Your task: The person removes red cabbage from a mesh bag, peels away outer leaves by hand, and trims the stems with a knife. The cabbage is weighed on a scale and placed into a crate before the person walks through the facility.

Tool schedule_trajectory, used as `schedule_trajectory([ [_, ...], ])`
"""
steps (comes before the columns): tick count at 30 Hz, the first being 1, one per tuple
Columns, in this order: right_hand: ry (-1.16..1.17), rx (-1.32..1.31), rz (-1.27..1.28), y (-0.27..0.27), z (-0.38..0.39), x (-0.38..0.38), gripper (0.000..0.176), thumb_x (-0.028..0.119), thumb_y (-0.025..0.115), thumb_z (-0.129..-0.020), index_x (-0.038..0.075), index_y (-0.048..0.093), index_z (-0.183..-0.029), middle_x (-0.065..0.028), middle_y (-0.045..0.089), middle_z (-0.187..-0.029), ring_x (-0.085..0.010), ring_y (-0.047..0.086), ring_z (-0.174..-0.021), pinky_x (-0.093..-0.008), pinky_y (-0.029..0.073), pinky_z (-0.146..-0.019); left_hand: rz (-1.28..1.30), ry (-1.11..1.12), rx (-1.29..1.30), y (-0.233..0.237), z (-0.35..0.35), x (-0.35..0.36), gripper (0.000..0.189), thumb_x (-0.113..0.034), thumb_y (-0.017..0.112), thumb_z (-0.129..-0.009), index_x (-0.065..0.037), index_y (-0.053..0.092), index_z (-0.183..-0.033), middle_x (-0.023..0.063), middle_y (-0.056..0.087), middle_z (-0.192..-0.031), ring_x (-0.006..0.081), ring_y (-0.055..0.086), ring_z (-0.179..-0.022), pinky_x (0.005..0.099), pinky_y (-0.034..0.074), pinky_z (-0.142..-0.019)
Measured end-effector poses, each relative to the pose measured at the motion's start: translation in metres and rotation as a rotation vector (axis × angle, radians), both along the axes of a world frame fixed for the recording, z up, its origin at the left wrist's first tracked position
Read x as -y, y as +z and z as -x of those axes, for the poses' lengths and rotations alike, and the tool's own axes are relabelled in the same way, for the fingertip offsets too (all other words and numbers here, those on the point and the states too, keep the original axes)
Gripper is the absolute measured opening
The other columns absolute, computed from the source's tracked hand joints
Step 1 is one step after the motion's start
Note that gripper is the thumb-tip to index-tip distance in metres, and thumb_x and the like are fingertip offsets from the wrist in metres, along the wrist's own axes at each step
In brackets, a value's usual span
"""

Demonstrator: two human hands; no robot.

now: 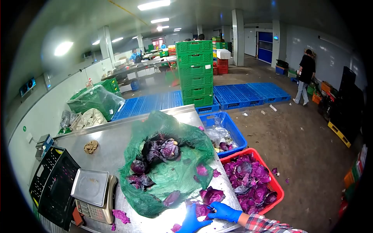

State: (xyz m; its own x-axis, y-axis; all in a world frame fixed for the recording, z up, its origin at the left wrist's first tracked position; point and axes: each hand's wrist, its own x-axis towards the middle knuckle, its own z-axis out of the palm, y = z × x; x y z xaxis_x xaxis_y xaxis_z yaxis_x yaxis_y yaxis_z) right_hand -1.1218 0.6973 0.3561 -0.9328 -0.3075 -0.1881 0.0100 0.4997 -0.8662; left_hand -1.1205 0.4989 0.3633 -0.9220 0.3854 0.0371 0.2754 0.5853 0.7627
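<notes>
My left hand (pixel 194 220), in a blue glove, is closed around a purple cabbage (pixel 202 210) at the table's near edge. My right hand (pixel 224 213), also blue-gloved, grips what looks like a small knife (pixel 211 208) against that cabbage; its blade is hard to make out. Just beyond lies another purple cabbage with loose leaves (pixel 212 195). A green mesh bag (pixel 182 171) spreads open on the table, with several dark purple cabbages (pixel 161 149) inside. Torn leaves lie around my hands.
A red crate (pixel 278 190) full of purple leaves stands right of the metal table (pixel 110 141), beside a blue crate (pixel 237 136). Left are a scale (pixel 95 190) and black crate (pixel 54 186). Stacked green crates (pixel 195 73) stand ahead; a person (pixel 306 75) is far right.
</notes>
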Motion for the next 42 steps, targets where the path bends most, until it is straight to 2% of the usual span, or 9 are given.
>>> schedule_trajectory([
  [6, -0.137, 0.099, 0.051, -0.004, 0.002, 0.005, 0.044, 0.035, 0.07, -0.078, -0.001, 0.057, -0.102, -0.0157, 0.063, -0.095, -0.0253, 0.062, -0.087, -0.0353, 0.049, -0.079, -0.215, -0.06, 0.091, -0.03, 0.012, 0.003, 0.108, -0.05, 0.083, -0.06, 0.003, 0.028, -0.136, 0.0243, 0.035, -0.133, 0.0362, 0.041, -0.123, 0.0448, 0.039, -0.098],
  [17, -0.111, 0.032, -0.085, -0.033, 0.002, -0.013, 0.032, 0.035, 0.065, -0.079, 0.006, 0.057, -0.09, -0.0184, 0.062, -0.081, -0.0347, 0.062, -0.076, -0.0412, 0.047, -0.068, 0.114, -0.081, -0.158, 0.0, 0.003, -0.008, 0.101, -0.052, 0.077, -0.063, 0.002, 0.031, -0.136, 0.0304, 0.035, -0.134, 0.0456, 0.041, -0.121, 0.0512, 0.04, -0.096],
  [18, -0.116, -0.067, -0.028, -0.045, 0.0, -0.014, 0.029, 0.032, 0.064, -0.081, 0.006, 0.056, -0.09, -0.0148, 0.062, -0.077, -0.0287, 0.063, -0.067, -0.0379, 0.049, -0.061, 0.006, -0.105, -0.109, 0.005, 0.005, -0.006, 0.098, -0.052, 0.076, -0.064, -0.002, 0.033, -0.136, 0.0304, 0.034, -0.135, 0.0453, 0.04, -0.123, 0.0495, 0.039, -0.098],
  [20, -0.297, 0.338, 0.349, -0.033, -0.003, -0.012, 0.016, 0.025, 0.058, -0.09, 0.01, 0.054, -0.094, -0.0032, 0.058, -0.07, -0.0136, 0.056, -0.048, -0.0271, 0.047, -0.045, -0.083, -0.144, -0.023, -0.011, 0.013, 0.004, 0.098, -0.046, 0.08, -0.065, -0.002, 0.032, -0.138, 0.0264, 0.029, -0.141, 0.0408, 0.026, -0.134, 0.0453, 0.029, -0.108],
  [23, -0.67, 0.482, 0.833, -0.063, -0.002, -0.021, 0.019, 0.022, 0.064, -0.088, 0.011, 0.056, -0.101, -0.0011, 0.056, -0.087, -0.0097, 0.056, -0.071, -0.0281, 0.051, -0.054, -0.203, -0.042, 0.08, -0.037, 0.007, 0.021, 0.102, -0.037, 0.084, -0.064, 0.003, 0.027, -0.139, 0.0249, 0.031, -0.141, 0.0374, 0.029, -0.134, 0.043, 0.03, -0.108],
  [27, -0.322, 0.102, 0.165, -0.009, 0.015, -0.012, 0.063, 0.04, 0.072, -0.078, 0.003, 0.05, -0.125, -0.015, 0.059, -0.112, -0.0231, 0.058, -0.099, -0.0323, 0.049, -0.085, -0.296, 0.006, 0.176, -0.036, 0.008, 0.015, 0.111, -0.027, 0.086, -0.062, 0.002, 0.016, -0.143, 0.0194, 0.04, -0.134, 0.0286, 0.045, -0.121, 0.0389, 0.039, -0.102],
  [29, -0.257, 0.101, 0.131, 0.023, 0.017, 0.007, 0.071, 0.045, 0.071, -0.077, 0.001, 0.048, -0.128, -0.0183, 0.059, -0.114, -0.0266, 0.059, -0.101, -0.0354, 0.045, -0.09, -0.352, -0.048, 0.218, -0.043, 0.011, 0.009, 0.111, -0.023, 0.087, -0.062, 0.001, 0.015, -0.143, 0.0191, 0.038, -0.135, 0.0275, 0.045, -0.121, 0.0379, 0.04, -0.101],
  [37, -0.077, -0.042, -0.112, -0.034, 0.028, -0.002, 0.039, 0.033, 0.062, -0.086, 0.002, 0.059, -0.109, -0.0178, 0.064, -0.094, -0.0278, 0.063, -0.086, -0.037, 0.049, -0.075, -0.336, -0.183, 0.164, -0.043, 0.007, 0.015, 0.107, -0.021, 0.086, -0.063, -0.005, 0.019, -0.144, 0.0185, 0.028, -0.144, 0.0273, 0.035, -0.132, 0.0382, 0.032, -0.108],
  [42, -0.374, -0.048, -0.02, -0.087, 0.014, -0.035, 0.032, 0.026, 0.059, -0.086, 0.002, 0.058, -0.107, -0.0172, 0.065, -0.092, -0.0264, 0.064, -0.082, -0.0365, 0.049, -0.074, -0.42, -0.122, 0.299, -0.033, 0.001, 0.021, 0.107, -0.015, 0.085, -0.064, -0.004, 0.016, -0.145, 0.018, 0.029, -0.142, 0.026, 0.037, -0.129, 0.0374, 0.036, -0.105],
])
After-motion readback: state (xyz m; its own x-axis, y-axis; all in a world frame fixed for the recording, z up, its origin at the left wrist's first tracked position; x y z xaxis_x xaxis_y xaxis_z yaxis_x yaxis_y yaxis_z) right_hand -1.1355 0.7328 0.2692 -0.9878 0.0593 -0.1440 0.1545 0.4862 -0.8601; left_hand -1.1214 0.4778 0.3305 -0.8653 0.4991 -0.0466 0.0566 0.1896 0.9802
